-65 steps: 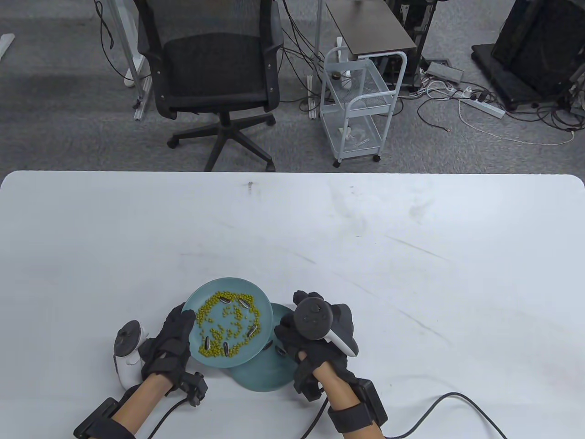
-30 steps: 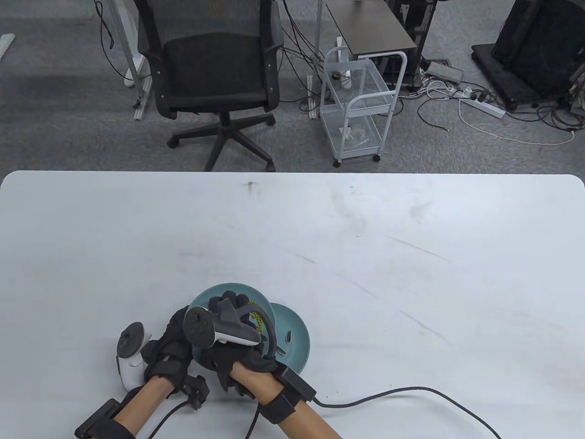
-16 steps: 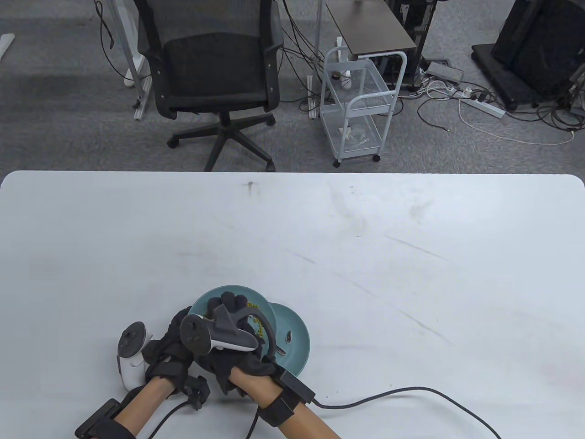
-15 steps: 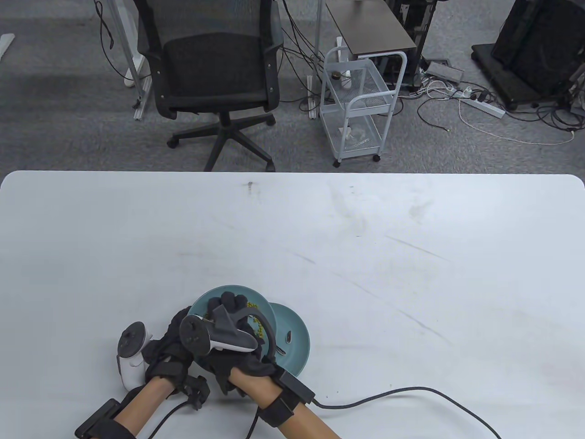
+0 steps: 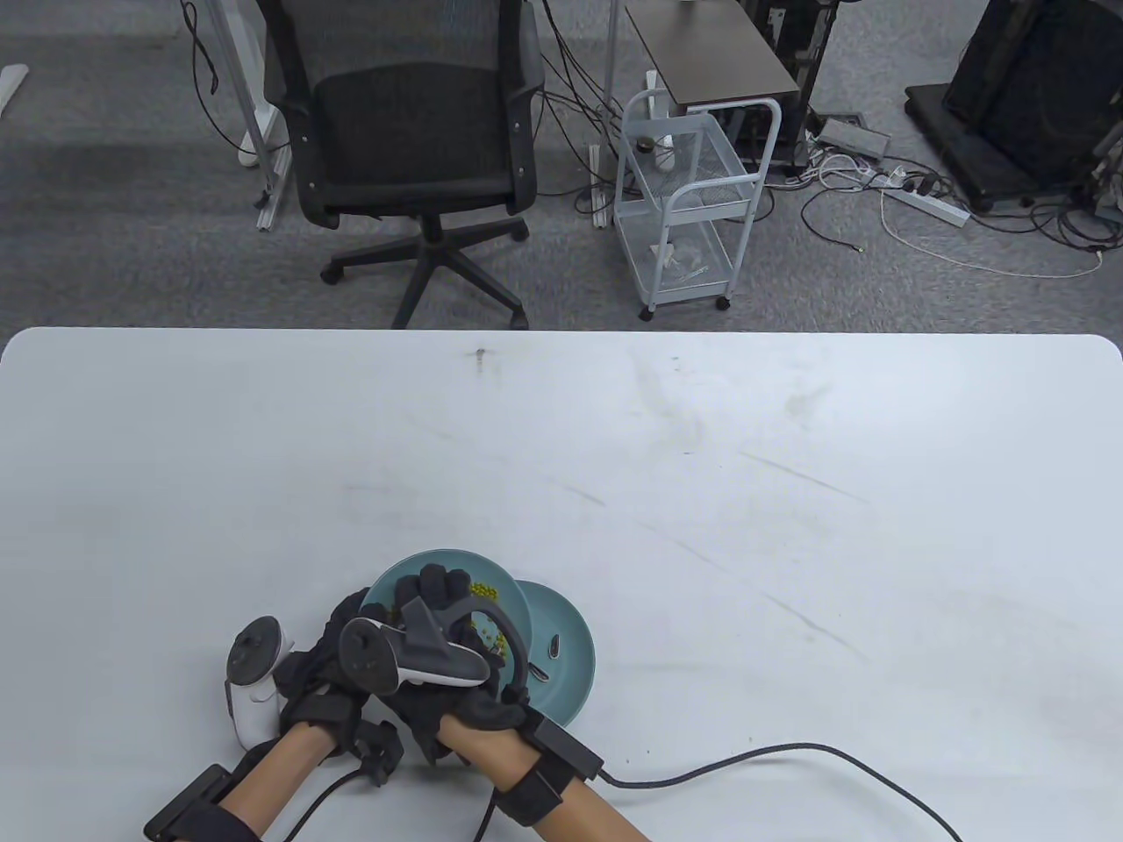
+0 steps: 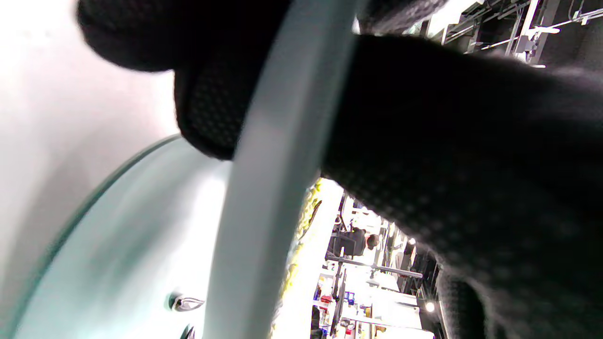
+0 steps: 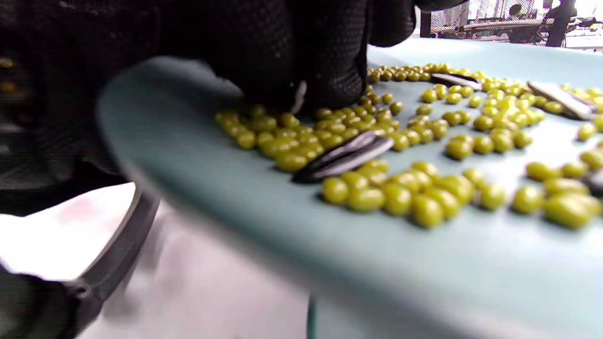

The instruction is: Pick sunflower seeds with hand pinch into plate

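Note:
My left hand [image 5: 338,631] grips the left rim of a teal plate [image 5: 496,574] and holds it over a second teal plate [image 5: 575,627]. The held plate carries green beans [image 7: 400,195] and several striped sunflower seeds [image 7: 344,157]. My right hand [image 5: 425,596] reaches over the held plate. In the right wrist view its fingertips [image 7: 330,89] pinch a seed [image 7: 298,96] among the beans. Two seeds [image 5: 555,647] lie in the lower plate. In the left wrist view my thumb lies over the held plate's rim [image 6: 278,165], with the lower plate [image 6: 118,245] beneath.
The white table [image 5: 702,456] stretches far and right of the plates. A black cable [image 5: 790,750] runs from my right wrist across the table's near right. An office chair [image 5: 412,132] and a white wire cart [image 5: 684,202] stand on the floor beyond the far edge.
My right hand has moved from the lower plate leftward over the held plate and has since crept slightly nearer, fingertips down among the beans. The left hand has stayed on the rim.

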The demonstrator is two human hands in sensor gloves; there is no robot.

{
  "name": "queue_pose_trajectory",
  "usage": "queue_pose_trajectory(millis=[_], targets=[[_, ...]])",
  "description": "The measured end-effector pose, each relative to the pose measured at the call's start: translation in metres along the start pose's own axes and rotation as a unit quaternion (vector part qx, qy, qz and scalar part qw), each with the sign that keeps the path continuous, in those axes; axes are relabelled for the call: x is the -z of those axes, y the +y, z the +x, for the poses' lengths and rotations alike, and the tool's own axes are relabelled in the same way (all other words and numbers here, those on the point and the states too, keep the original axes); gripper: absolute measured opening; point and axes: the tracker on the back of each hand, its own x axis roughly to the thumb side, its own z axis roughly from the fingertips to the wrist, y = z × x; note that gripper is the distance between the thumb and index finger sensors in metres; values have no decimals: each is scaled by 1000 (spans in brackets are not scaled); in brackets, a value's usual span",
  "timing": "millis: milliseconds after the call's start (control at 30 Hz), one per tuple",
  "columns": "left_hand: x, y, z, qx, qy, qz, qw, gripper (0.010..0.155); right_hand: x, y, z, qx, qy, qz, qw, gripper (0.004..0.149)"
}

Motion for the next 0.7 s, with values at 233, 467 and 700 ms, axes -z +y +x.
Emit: queue_pose_trajectory(millis=[233, 467, 700], targets=[[0, 0, 0, -8, 2, -3, 1000, 51, -2, -3, -5, 19, 4, -3, 1000, 35], [0, 1, 0, -12, 2, 0, 1000, 51, -9, -19, -15, 53, 13, -27, 998, 35], [1, 7, 2, -16, 4, 13, 1000, 50, -35, -65, -56, 121, 50, -104, 986, 35]])
